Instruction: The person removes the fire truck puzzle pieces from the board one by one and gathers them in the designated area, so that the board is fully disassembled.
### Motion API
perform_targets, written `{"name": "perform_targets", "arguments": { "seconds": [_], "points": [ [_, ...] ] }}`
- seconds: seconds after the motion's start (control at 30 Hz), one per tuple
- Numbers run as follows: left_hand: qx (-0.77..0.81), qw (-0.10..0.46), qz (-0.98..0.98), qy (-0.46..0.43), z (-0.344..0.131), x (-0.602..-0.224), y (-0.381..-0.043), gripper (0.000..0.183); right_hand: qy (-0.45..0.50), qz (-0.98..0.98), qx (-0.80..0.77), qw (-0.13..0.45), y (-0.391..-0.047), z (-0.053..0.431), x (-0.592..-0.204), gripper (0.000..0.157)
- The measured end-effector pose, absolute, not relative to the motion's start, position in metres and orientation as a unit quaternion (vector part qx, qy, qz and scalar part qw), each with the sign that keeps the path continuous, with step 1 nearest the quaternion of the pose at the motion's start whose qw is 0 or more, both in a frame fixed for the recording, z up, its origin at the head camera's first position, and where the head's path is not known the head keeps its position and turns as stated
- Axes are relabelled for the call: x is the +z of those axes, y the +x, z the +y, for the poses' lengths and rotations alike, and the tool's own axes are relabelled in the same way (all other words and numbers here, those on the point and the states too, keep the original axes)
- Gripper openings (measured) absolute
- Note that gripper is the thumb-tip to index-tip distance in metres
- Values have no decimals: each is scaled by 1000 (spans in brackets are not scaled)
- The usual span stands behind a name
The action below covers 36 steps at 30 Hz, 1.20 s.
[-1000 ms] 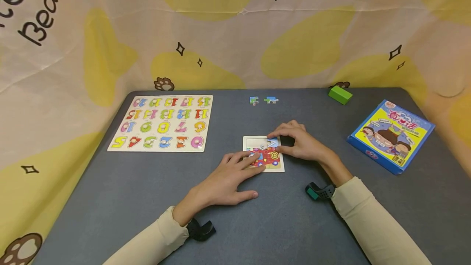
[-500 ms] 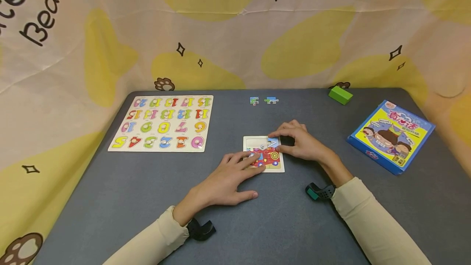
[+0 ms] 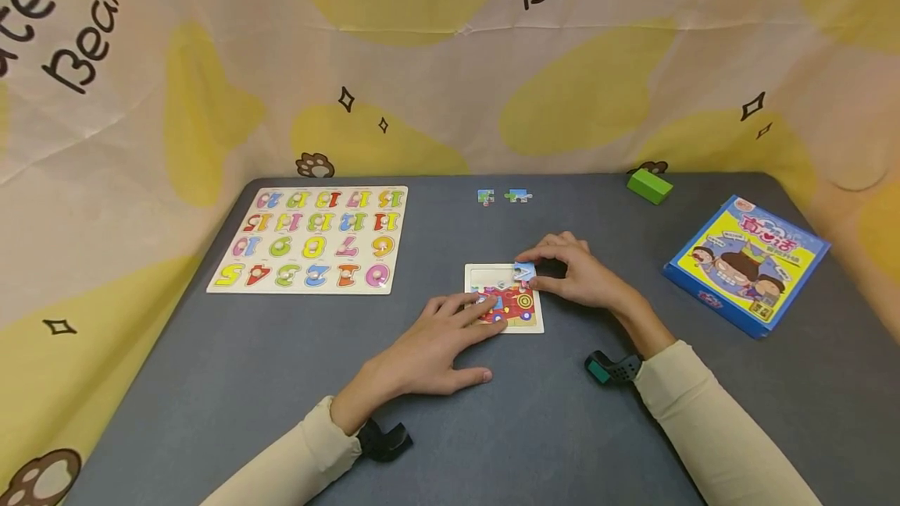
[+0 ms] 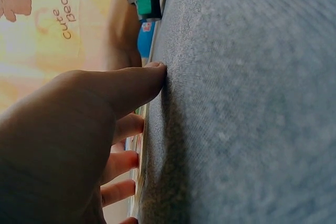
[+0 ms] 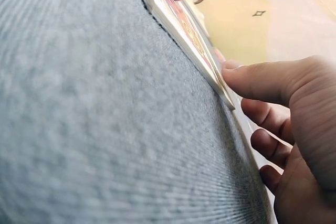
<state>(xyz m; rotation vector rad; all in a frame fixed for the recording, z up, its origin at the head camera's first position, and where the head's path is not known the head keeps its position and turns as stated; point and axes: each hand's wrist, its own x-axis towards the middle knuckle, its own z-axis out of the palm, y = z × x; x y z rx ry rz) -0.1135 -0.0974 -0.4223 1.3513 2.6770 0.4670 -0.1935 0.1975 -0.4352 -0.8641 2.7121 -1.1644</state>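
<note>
A small white-framed jigsaw puzzle (image 3: 522,318) with a red vehicle picture lies on the grey table. My left hand (image 3: 432,342) rests on its left side, fingers spread and fairly straight, thumb out on the table. Between thumb and forefinger, my right hand (image 3: 580,276) pinches a blue puzzle piece (image 3: 523,272) at the frame's upper right corner. Bare white backing shows in the frame's upper left part. In the right wrist view the right thumb (image 5: 252,80) is at the frame's edge, and the pinched piece is mostly hidden.
Two loose puzzle pieces, one green and blue (image 3: 486,197) and one beside it (image 3: 518,196), lie toward the back. A number board (image 3: 330,213) lies at left. A green block (image 3: 650,187) and a blue-yellow box (image 3: 747,264) sit at right. Patterned cloth (image 3: 422,61) hangs behind.
The blue piece in my right hand has shifted slightly right and appears lifted a little from the frame. My left hand keeps its place. The whole head view has dipped slightly.
</note>
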Motion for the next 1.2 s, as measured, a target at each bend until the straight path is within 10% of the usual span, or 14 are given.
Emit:
{"name": "perform_targets", "arguments": {
  "seconds": [1.2],
  "points": [
    [150, 69, 884, 437, -98, -422, -113, 67, -284, 888, -358, 54, -217, 216, -432, 32]
  ]
}}
